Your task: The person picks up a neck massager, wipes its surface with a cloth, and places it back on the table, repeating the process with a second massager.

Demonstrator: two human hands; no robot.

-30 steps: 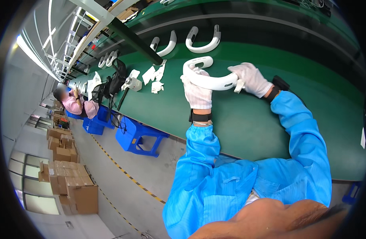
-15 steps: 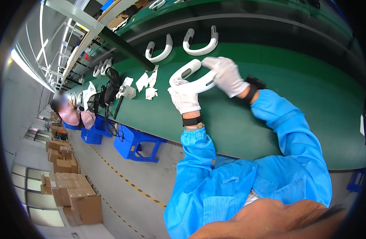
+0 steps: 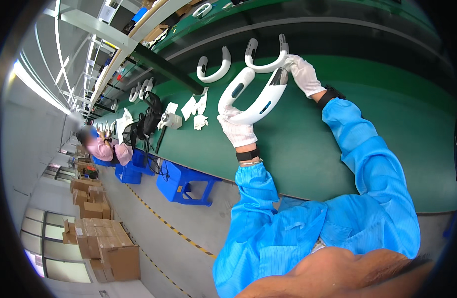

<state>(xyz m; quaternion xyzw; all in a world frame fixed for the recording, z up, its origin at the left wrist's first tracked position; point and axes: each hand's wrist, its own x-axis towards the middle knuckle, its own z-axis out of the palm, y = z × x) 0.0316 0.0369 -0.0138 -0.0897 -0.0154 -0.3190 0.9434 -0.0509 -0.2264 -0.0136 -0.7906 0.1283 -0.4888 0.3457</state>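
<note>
A white U-shaped neck fan (image 3: 259, 108) is held off the bench, its bend gripped by my left hand (image 3: 237, 130) in a white glove. Its two arms point up and away, and one end shows a dark section. My right hand (image 3: 304, 75), also gloved, is beside that dark end and by the tip of a second neck fan (image 3: 266, 68) behind. Whether its fingers touch or grip either fan, I cannot tell. A third neck fan (image 3: 214, 77) rests farther left on the green bench.
Crumpled white tissues (image 3: 200, 122) and a black bag (image 3: 150, 117) lie on the bench to the left. A dark green post (image 3: 168, 69) rises behind them. Blue stools (image 3: 186, 183) stand on the floor, with cardboard boxes (image 3: 109, 248) beyond. A person in pink (image 3: 103, 150) sits farther along.
My right hand has come off the held neck fan's arm and moved away from me, uncovering its dark end. My left hand still holds the fan. The view has shifted slightly.
</note>
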